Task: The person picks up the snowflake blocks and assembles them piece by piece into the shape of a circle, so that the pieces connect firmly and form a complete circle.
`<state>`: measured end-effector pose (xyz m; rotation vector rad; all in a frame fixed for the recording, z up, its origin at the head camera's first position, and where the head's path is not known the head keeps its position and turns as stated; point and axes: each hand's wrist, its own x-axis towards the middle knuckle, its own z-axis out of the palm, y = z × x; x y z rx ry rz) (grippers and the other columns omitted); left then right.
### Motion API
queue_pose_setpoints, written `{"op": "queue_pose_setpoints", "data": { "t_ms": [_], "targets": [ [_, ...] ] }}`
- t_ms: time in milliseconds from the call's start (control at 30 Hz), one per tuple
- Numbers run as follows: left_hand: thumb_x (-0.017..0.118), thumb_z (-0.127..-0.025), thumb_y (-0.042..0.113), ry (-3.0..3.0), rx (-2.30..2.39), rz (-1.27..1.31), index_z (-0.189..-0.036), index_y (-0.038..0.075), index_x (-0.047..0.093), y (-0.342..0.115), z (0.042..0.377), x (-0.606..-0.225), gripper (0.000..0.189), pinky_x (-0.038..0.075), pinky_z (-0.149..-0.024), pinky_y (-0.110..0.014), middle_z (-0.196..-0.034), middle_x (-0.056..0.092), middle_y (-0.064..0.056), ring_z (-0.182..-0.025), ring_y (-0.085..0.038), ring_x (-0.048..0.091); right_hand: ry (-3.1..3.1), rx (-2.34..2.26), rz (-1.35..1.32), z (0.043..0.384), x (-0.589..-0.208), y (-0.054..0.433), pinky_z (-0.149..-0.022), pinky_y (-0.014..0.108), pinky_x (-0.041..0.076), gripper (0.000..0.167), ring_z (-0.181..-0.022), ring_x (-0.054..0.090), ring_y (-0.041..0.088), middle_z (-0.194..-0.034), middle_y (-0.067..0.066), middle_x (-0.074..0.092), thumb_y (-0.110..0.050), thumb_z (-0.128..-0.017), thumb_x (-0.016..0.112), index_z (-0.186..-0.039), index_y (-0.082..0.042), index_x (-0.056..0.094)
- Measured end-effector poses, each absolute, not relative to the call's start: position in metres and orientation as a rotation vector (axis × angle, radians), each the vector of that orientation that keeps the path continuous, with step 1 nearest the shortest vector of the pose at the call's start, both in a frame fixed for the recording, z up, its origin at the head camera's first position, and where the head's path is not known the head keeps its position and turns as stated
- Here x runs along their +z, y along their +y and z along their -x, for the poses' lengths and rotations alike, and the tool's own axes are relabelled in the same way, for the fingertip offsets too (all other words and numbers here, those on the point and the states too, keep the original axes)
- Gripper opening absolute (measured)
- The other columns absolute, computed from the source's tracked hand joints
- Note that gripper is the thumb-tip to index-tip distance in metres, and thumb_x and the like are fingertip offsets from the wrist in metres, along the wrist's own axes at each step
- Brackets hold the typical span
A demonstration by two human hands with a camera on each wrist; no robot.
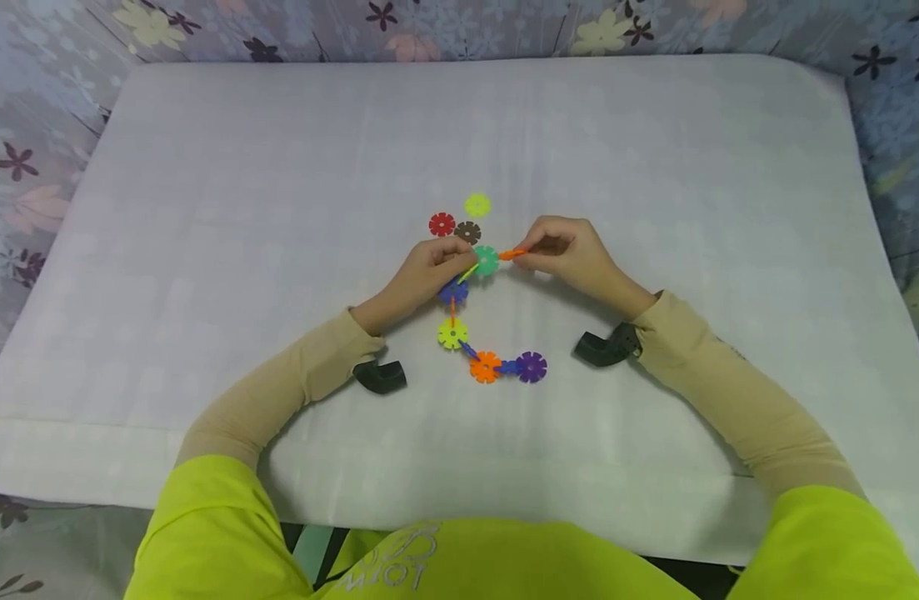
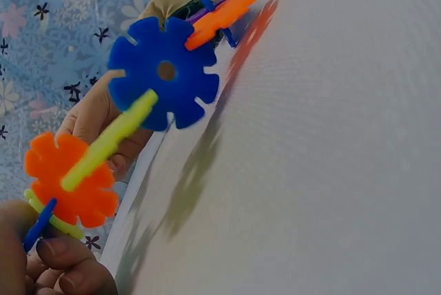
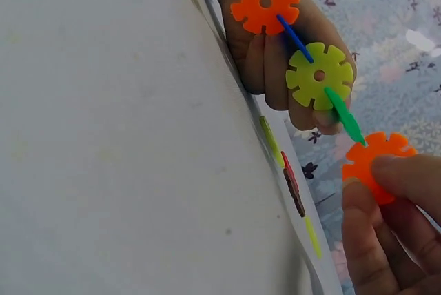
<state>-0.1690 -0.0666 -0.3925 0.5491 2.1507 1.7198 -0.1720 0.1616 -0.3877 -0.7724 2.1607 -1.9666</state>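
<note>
A chain of notched plastic discs runs between both hands and down toward the person. My left hand (image 1: 437, 265) pinches the chain near a blue disc (image 2: 39, 226) and a lime disc (image 3: 320, 76); its exact contact is partly hidden. With thumb and fingers, my right hand (image 1: 571, 254) grips an orange disc (image 3: 377, 164), joined to a green disc (image 1: 486, 261). Lower along the chain, a yellow disc (image 1: 452, 334) and another orange disc (image 1: 486, 367) lead to a purple disc (image 1: 532, 367) at its end.
Beyond the left hand, a red disc (image 1: 442, 224), a brown disc (image 1: 468, 232) and a loose yellow disc (image 1: 477, 205) lie on the white-covered table (image 1: 279, 167). Black curved pieces (image 1: 380, 377) sit by both wrists. Flowered cloth (image 1: 39, 167) surrounds the table.
</note>
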Motion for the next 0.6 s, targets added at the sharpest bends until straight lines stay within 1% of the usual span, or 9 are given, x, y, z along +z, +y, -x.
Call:
{"op": "queue_pose_setpoints", "data": {
  "t_ms": [100,200,333,500,600],
  "targets": [
    [0.052,-0.091,0.012,2.154,1.720,-0.576,-0.089,-0.003,0.059,-0.0671,0.1682,-0.3921,0.017,0.030,-0.055,-0.024,-0.053,0.038,-0.003,-0.050,-0.012,0.032,2.161,-1.974,0.779,0.1712,-0.3878,0.1602,-0.056,0.023,0.044,0.009,-0.068,0.060,0.019,-0.079,0.018,0.060,0.014,-0.074,0.064,-0.080,0.007,0.064],
    [0.052,-0.091,0.011,2.149,1.722,-0.604,-0.088,-0.003,0.059,-0.0669,0.1687,-0.3932,0.016,0.030,-0.055,-0.024,-0.052,0.038,-0.003,-0.049,-0.013,0.033,2.148,-1.986,0.798,0.1709,-0.3899,0.1595,-0.059,0.023,0.046,0.012,-0.069,0.060,0.018,-0.080,0.020,0.059,0.018,-0.073,0.062,-0.080,0.008,0.063],
    [0.051,-0.092,0.012,2.134,1.714,-0.619,-0.088,-0.002,0.058,-0.0669,0.1697,-0.3939,0.016,0.032,-0.055,-0.025,-0.054,0.041,-0.005,-0.049,-0.013,0.035,2.150,-1.994,0.835,0.1704,-0.3915,0.1573,-0.061,0.024,0.047,0.013,-0.070,0.060,0.017,-0.079,0.022,0.059,0.020,-0.072,0.062,-0.080,0.009,0.063],
    [0.051,-0.092,0.013,2.144,1.698,-0.618,-0.088,-0.001,0.058,-0.0669,0.1697,-0.3932,0.016,0.033,-0.057,-0.025,-0.055,0.044,-0.006,-0.051,-0.014,0.037,2.190,-1.992,0.802,0.1699,-0.3909,0.1551,-0.056,0.023,0.045,0.010,-0.067,0.059,0.018,-0.079,0.020,0.059,0.014,-0.074,0.064,-0.079,0.006,0.064],
    [0.051,-0.092,0.013,2.150,1.697,-0.625,-0.088,-0.001,0.059,-0.0669,0.1698,-0.3937,0.016,0.032,-0.058,-0.025,-0.055,0.043,-0.006,-0.051,-0.015,0.036,2.197,-2.005,0.766,0.1695,-0.3908,0.1555,-0.054,0.024,0.043,0.008,-0.066,0.059,0.019,-0.079,0.019,0.060,0.012,-0.075,0.065,-0.079,0.006,0.063]
  ]
}}
